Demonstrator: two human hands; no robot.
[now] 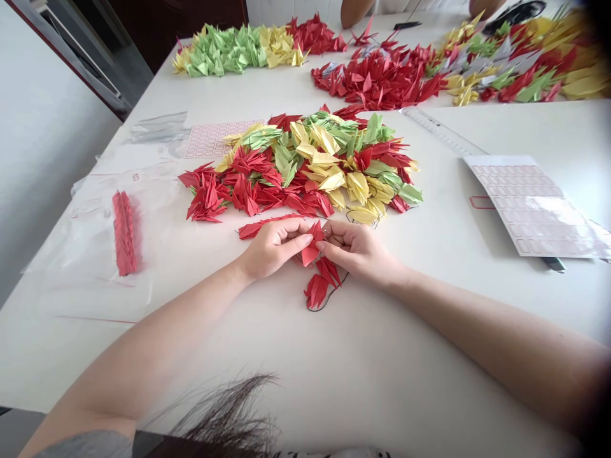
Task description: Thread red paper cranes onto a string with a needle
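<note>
A folded red paper crane (311,249) is pinched between thumb and fingers of my left hand (272,249). My right hand (357,253) is closed at the crane's right edge, its thumb touching the paper. A tiny shiny tip shows between the hands, too small to name surely. Below them, more red cranes (321,289) lie on the table beside a loop of dark thread (329,300). Behind my left hand is a row of red folded paper (267,226). Just beyond both hands spreads a pile of red, yellow and green cranes (329,159).
At left, clear plastic bags (86,254) lie on the white table (286,381), one holding a red paper bundle (125,234). A label sheet (529,203) and a clear ruler (442,130) lie right. More cranes (382,76) cover the far side, near another person's arm (354,11).
</note>
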